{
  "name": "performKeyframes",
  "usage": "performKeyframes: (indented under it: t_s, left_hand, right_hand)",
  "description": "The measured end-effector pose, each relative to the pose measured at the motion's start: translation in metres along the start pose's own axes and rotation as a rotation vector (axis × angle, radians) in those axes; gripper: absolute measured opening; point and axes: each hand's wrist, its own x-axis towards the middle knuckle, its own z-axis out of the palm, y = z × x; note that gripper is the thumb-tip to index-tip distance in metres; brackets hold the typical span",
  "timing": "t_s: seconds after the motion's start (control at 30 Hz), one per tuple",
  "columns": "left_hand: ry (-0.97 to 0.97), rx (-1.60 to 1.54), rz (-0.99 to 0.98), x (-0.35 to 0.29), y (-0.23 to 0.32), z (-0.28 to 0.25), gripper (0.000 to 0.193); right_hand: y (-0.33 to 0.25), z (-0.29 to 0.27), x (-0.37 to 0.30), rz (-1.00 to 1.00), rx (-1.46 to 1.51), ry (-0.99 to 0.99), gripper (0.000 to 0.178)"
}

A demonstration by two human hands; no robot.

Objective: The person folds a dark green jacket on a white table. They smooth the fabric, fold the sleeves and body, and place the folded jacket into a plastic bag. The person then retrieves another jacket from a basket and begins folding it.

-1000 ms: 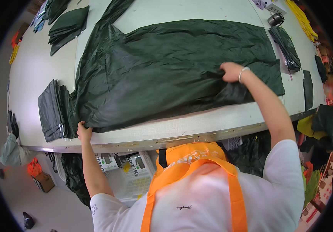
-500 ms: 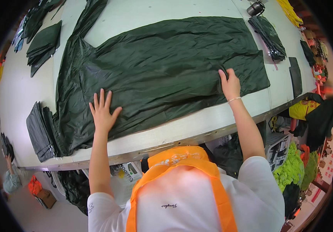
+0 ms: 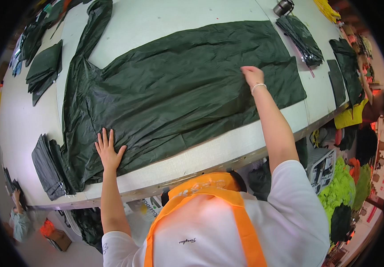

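Surface (image 3: 165,40) bears one broad cloth (image 3: 178,84), laid out but creased

Largest before us is the pale surface, running across the frame from left to right. Over the middle of the frame lies the dark green cloth, a narrow strip of it reaching the top edge at upper left. We judge the laying-out mostly done: the cloth makes one broad sheet, its near edge lying just inside the edge of the surface. What looks left is the smoothing, since creases run across the centre; no part sits in a compact fold.

Smaller are the folded dark stacks: a lower-left pile (image 3: 48,167) right by the cloth, an upper-left pile (image 3: 45,71) apart from it, and an upper-right bundle (image 3: 300,40) just beyond its right end.

Smaller again, the left hand (image 3: 108,155), left of centre, rests palm down on the cloth, fingers spread, gripping nothing. The right hand (image 3: 252,76), right of centre, has its fingers curled at the cloth; we cannot tell whether it pinches any. Smallest is the pale bracelet (image 3: 258,87) around the right wrist.
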Motion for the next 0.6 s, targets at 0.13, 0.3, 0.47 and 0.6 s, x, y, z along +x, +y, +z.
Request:
performKeyframes:
  t_s: [0.13, 0.3, 0.47, 0.6]
  left_hand:
    - [0.009, -0.016, 0.006, -0.002, -0.002, -0.001, 0.080]
    - [0.007, -0.012, 0.001, -0.006, -0.003, -0.008, 0.078]
    - [-0.043, -0.010, -0.009, -0.029, -0.003, -0.012, 0.078]
    - [-0.108, -0.049, -0.036, -0.095, 0.002, -0.013, 0.083]
  right_hand:
    - [0.010, -0.039, 0.011, -0.101, -0.033, 0.285, 0.023]
    - [-0.061, 0.006, -0.091, -0.961, -0.553, -0.173, 0.039]
    - [0.016, 0.013, -0.131, -0.637, -0.821, -0.403, 0.058]
    - [0.018, -0.025, -0.184, -0.691, -0.857, -0.502, 0.059]
